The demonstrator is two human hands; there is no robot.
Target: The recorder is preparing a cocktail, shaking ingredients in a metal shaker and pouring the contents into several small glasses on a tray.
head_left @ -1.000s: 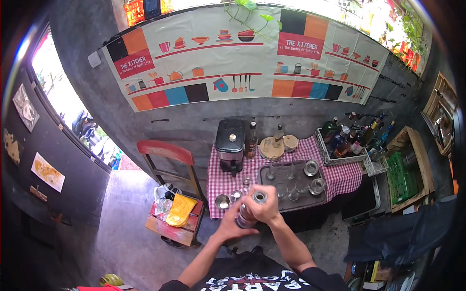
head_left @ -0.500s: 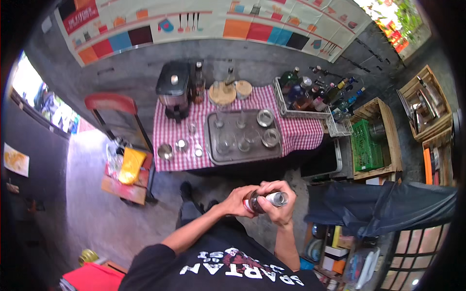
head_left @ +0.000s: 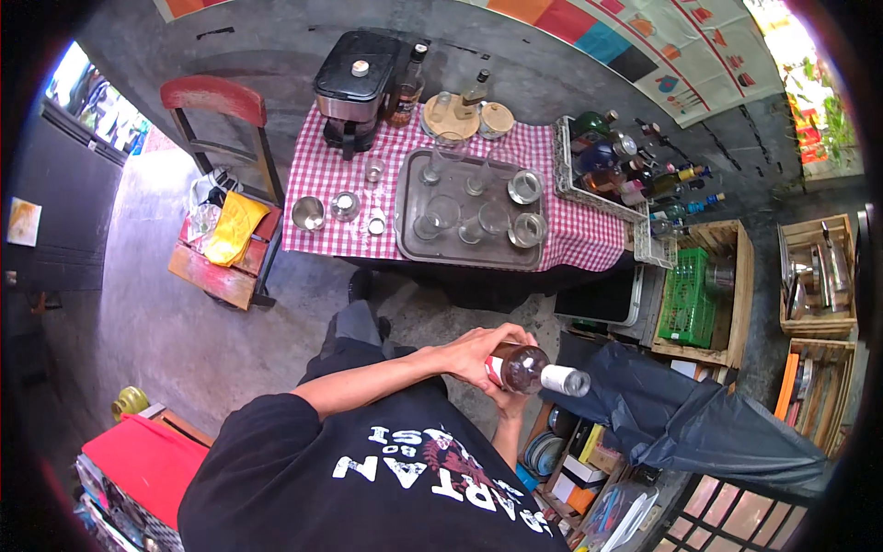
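Pointing neck-first rightward: tilted bottle (head_left: 523, 369)

"Where does my feed look from?"

"From the wearer's head, through the left fisheye, tipped steeply down past the black T-shirt (head_left: 285, 460)."

"How near?"

"I get the shirt close below, the gingham-covered surface (head_left: 589, 241) farther forward, and the grey wall (head_left: 267, 41) bending along the upper rim."

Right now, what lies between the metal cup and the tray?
In the head view, on the checked tablecloth between the cup and tray: a round glass container and a small pale round object, with a small glass farther back.
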